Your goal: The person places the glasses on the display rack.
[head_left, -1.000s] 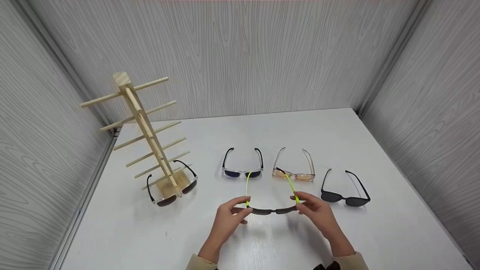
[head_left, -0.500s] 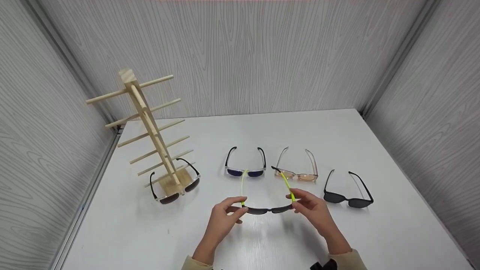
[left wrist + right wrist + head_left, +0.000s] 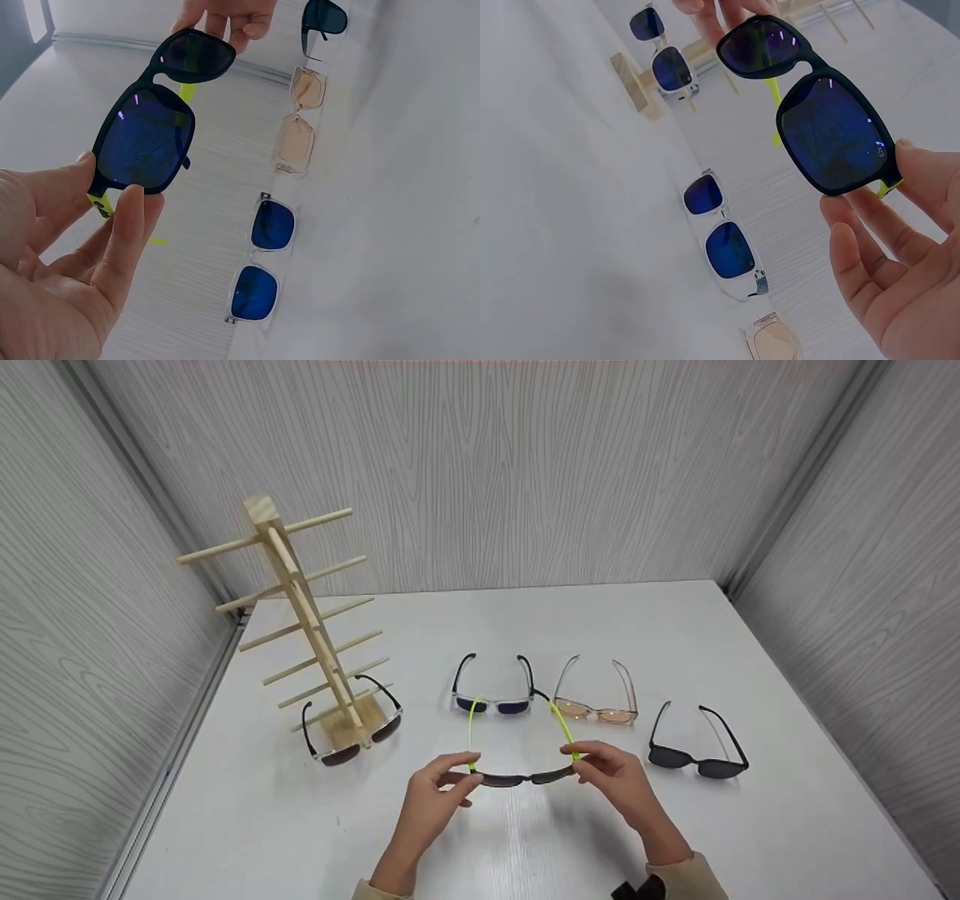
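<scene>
Black-framed sunglasses [image 3: 501,781] with yellow-green temples are held above the table by both hands, temples unfolded and pointing away. My left hand [image 3: 433,802] pinches the left hinge corner between thumb and fingers. At the opposite hinge, my right hand [image 3: 616,784] pinches the frame the same way. Dark blue lenses [image 3: 146,139] show in the left wrist view, and the right wrist view shows the front of the sunglasses [image 3: 836,135] as well. Just beyond them lie clear-framed sunglasses [image 3: 493,704] with dark temples and, to their right, glasses with pale orange lenses [image 3: 595,712].
A wooden display rack [image 3: 307,607] with several pegs stands at the left. Clear-framed sunglasses [image 3: 341,755] with dark temples hang low on it. Black sunglasses [image 3: 695,763] lie at the right of the white table [image 3: 247,825]. Grey wood-grain panels [image 3: 525,472] enclose the back and sides.
Both hands have shifted slightly left in the head view, carrying the black sunglasses with them. The view itself has also moved a little. Both grips look the same.
</scene>
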### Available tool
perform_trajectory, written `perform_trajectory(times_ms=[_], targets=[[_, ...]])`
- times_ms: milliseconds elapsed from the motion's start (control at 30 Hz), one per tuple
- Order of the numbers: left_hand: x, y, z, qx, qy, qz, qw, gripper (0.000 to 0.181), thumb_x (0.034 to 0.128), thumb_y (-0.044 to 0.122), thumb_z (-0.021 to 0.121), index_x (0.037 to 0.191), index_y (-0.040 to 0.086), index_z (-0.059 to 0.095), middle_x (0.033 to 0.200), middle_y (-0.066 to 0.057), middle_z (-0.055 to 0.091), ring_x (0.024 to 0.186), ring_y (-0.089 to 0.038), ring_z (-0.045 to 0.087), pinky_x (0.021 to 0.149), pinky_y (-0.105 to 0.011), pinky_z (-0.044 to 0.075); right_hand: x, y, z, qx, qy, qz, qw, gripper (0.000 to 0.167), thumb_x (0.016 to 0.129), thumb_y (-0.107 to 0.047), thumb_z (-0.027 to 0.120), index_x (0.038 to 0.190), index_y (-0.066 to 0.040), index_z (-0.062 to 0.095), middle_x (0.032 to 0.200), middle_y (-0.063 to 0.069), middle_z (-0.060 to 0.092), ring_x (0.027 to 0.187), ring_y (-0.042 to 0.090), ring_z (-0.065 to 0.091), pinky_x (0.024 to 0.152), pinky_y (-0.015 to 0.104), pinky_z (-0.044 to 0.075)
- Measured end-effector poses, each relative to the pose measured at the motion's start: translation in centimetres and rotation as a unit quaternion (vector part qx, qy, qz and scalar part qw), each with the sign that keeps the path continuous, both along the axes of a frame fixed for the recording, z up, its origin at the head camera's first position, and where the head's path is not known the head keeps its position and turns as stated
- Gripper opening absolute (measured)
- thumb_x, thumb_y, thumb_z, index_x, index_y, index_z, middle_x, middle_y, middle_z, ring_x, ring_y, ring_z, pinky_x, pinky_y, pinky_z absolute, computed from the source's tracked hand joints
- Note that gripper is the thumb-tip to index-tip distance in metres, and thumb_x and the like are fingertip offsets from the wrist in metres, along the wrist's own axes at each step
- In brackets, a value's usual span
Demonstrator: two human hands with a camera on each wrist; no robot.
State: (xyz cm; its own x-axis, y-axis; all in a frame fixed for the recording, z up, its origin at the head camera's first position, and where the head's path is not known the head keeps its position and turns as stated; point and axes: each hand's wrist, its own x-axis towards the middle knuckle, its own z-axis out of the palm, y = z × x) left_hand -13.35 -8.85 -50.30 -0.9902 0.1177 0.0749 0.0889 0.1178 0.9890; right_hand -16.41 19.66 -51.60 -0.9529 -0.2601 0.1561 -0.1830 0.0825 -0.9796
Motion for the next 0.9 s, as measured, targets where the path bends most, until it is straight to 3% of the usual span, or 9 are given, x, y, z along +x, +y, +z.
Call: perform_trajectory(times_ms=[267, 567, 900], targets=[[0.5, -0.6, 0.8, -0.011, 0.009, 0.031, 0.9994, 0.027, 0.0831, 0.018, 0.071, 0.109, 0.011, 0.067, 0.115, -0.007, 0.059, 0.091, -0.021, 0.064, 0.061, -0.030, 0.056, -0.3, -1.0, 0.6, -0.025, 0.028, 0.025, 0.9990, 0.028, 0.089, -0.010, 0.063, 0.112, 0.004, 0.062, 0.112, 0.021, 0.061, 0.082, 0.015, 0.058, 0.068, 0.028, 0.052], [1.4, -1.3, 3.4, -0.016, -0.006, 0.067, 0.9976, 0.025, 0.0836, 0.006, 0.069, 0.109, 0.004, 0.066, 0.118, -0.014, 0.057, 0.091, -0.026, 0.063, 0.060, -0.034, 0.056, -1.2, -2.5, 1.3, -0.036, 0.028, 0.035, 0.9984, 0.026, 0.088, -0.010, 0.064, 0.109, 0.004, 0.063, 0.112, 0.022, 0.061, 0.083, 0.017, 0.059, 0.068, 0.027, 0.052], [1.5, -2.8, 2.5, -0.025, 0.021, 0.105, 0.9939, 0.027, 0.0814, 0.017, 0.073, 0.108, 0.013, 0.068, 0.118, -0.007, 0.058, 0.085, -0.017, 0.064, 0.058, -0.029, 0.055, -2.5, -4.0, 2.1, -0.040, 0.013, 0.061, 0.9972, 0.027, 0.088, -0.012, 0.065, 0.107, 0.006, 0.063, 0.118, 0.021, 0.059, 0.084, 0.018, 0.058, 0.069, 0.026, 0.052]])
